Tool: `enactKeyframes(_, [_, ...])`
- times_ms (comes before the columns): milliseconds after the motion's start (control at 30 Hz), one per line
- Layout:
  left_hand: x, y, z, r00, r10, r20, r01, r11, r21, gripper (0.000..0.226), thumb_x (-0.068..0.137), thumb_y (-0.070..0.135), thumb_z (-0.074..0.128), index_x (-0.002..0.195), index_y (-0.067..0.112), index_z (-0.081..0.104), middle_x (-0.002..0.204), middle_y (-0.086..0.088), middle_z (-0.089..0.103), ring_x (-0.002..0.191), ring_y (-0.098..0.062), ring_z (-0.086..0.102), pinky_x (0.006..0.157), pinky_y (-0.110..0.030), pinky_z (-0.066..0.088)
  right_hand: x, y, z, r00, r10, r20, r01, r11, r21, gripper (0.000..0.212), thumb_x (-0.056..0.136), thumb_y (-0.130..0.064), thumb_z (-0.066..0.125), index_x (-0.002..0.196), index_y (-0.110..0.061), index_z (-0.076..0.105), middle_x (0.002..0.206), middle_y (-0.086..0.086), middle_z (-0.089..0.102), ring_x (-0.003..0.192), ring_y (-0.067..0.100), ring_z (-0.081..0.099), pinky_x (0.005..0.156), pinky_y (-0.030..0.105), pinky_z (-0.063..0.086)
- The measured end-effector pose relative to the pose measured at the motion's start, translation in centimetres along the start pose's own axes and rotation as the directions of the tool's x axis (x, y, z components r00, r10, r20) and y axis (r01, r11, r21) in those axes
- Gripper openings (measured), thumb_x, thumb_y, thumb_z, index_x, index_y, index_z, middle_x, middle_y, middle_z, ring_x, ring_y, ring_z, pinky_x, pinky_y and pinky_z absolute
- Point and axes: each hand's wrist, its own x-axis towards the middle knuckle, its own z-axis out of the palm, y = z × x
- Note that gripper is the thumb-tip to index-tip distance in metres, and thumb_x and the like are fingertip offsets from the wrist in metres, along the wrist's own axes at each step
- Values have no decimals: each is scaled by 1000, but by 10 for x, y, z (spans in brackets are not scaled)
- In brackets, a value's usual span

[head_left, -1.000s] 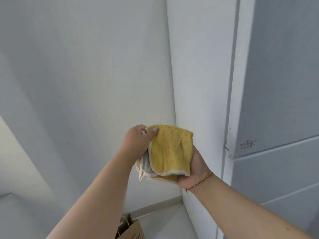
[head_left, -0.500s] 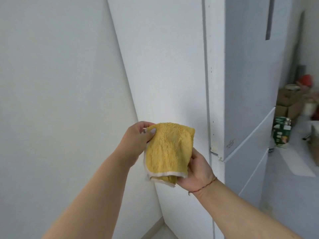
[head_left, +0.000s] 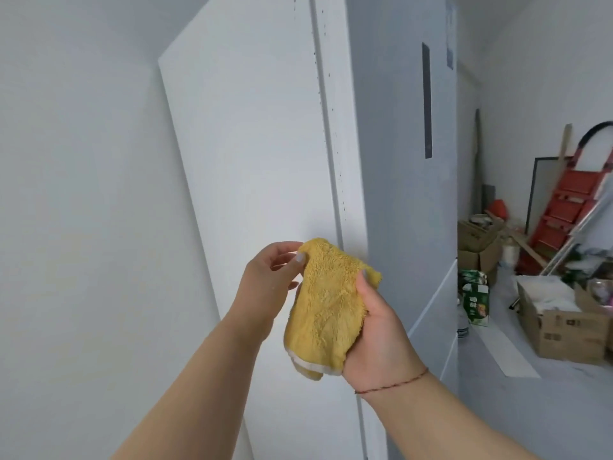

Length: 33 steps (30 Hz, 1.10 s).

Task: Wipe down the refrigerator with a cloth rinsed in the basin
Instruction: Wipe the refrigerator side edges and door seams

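Both hands, left hand [head_left: 265, 280] and right hand [head_left: 378, 323], hold the cloth [head_left: 326, 307] between them, seemingly folded.

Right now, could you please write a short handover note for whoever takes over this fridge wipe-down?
Left hand: pinches the top corner of the yellow cloth.
Right hand: grips the cloth's right side, thumb on its front.
The cloth is folded and held in the air in front of the refrigerator, not touching it.
No basin is in view.
Done: cannot tell whether it is rinsed.
Left: wipe the side panel and the specked door edge.
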Motion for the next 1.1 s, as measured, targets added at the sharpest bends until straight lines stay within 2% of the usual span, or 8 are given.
enactKeyframes(267, [38,11,9,990,127,64,-111,972,-209,24,99,22,47,103,23,71,103,-4,68,100,-20,62,93,-41,51,22,-18,34,889,-457,32,447,851,-275,43,78,-58,49,112,-33,59,109,-11,69,99,6,66,82,31,50])
enactKeyframes(467, [84,20,-6,919,282,275,-175,918,-355,36,103,28,36,112,11,67,107,-13,69,99,-26,64,83,-32,49,68,-4,70,558,-811,176,672,317,-669,46,78,-72,45,121,-58,43,136,-21,44,126,-3,44,107,33,37])
enactKeyframes(567, [106,24,-14,880,346,326,-205,895,-395,45,103,34,30,115,9,65,111,-11,69,105,-27,63,86,-37,52,91,-5,85,323,-883,340,580,-99,-809,46,85,-74,28,129,-62,29,142,-34,24,136,-4,26,113,22,23])
enactKeyframes(667, [126,30,-19,863,394,316,-248,876,-413,46,103,34,30,113,8,66,108,-10,70,103,-27,63,82,-36,53,110,-17,97,173,-851,495,418,-392,-819,52,95,-57,24,143,-36,25,143,-32,15,137,-8,18,112,11,15])
enactKeyframes(900, [155,39,-25,851,470,234,-334,829,-449,36,103,26,36,101,16,71,91,4,72,86,-14,62,65,-29,51,135,-71,157,-123,-745,656,213,-666,-715,54,96,-29,38,140,2,38,142,18,42,134,30,39,110,50,33])
enactKeyframes(967, [161,43,-25,848,488,208,-357,815,-457,35,102,25,37,97,18,70,87,5,71,81,-9,61,61,-26,50,149,-91,167,-79,-643,762,-181,-742,-645,59,95,-36,38,140,1,39,145,17,42,136,31,37,113,49,28])
enactKeyframes(1033, [167,46,-24,846,500,185,-375,806,-458,36,102,25,36,93,19,70,85,4,70,78,-7,60,59,-24,49,163,-106,164,156,-597,787,-506,-732,-455,68,94,-48,30,142,-1,38,148,15,39,139,28,32,116,44,19])
enactKeyframes(1100, [172,48,-24,848,505,163,-389,799,-458,38,102,25,35,88,16,70,83,3,70,75,-7,59,57,-23,49,174,-114,151,367,-595,715,-608,-736,-300,77,92,-58,21,145,-3,34,152,15,32,143,25,26,117,44,12])
